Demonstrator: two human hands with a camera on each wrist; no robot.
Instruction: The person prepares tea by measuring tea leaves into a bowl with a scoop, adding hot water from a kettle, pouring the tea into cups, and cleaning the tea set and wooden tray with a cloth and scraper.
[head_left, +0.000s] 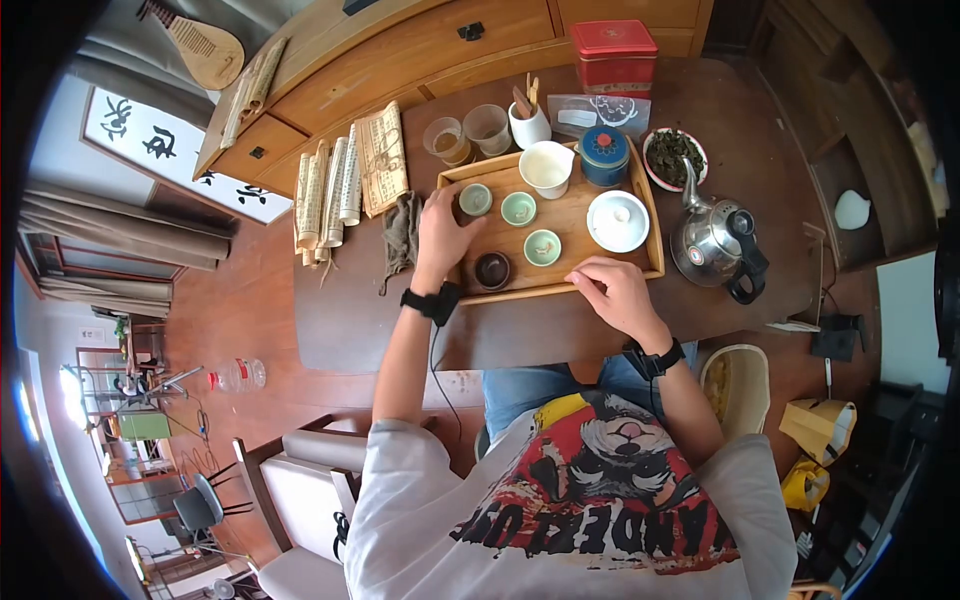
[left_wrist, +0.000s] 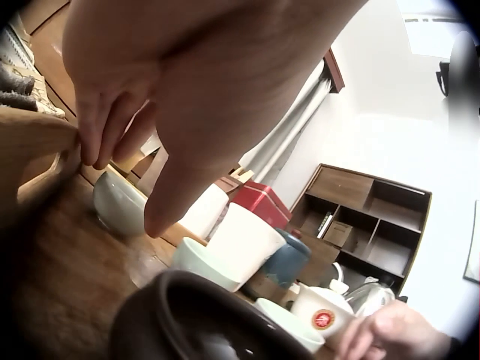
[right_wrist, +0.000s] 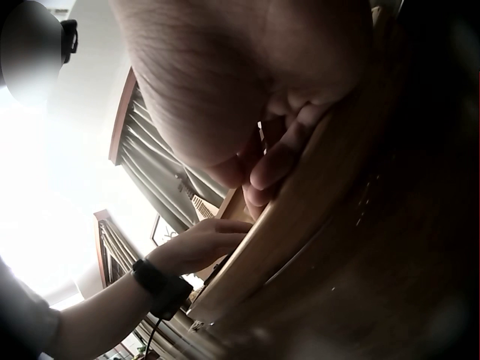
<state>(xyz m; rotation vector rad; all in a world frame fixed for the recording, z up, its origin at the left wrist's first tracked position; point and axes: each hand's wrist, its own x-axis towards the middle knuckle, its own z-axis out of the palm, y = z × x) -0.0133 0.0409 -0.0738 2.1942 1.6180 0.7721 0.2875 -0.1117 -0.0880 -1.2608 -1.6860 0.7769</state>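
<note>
My left hand (head_left: 447, 238) is at the left side of a wooden tray (head_left: 580, 292), fingers over its left rim. Its thumb stretches toward a small pale green cup (head_left: 475, 200). In the left wrist view, thumb and fingers are spread apart close to that green cup (left_wrist: 120, 204), with nothing gripped between them. A dark brown cup (head_left: 492, 270) sits below the thumb on the tray. My right hand (head_left: 622, 296) rests at the tray's front rim (right_wrist: 300, 184), its fingers loosely bent and holding nothing. Two more green cups, a near one (head_left: 542, 248) and a farther one (head_left: 519, 209), stand mid-tray.
On the tray stand a white pitcher (head_left: 547, 168), a blue tin (head_left: 604, 157) and a lidded white bowl (head_left: 618, 222). A steel kettle (head_left: 708, 243) and a bowl of tea leaves (head_left: 664, 160) are right. A grey pouch (head_left: 401, 235) and scrolls (head_left: 328, 195) lie left.
</note>
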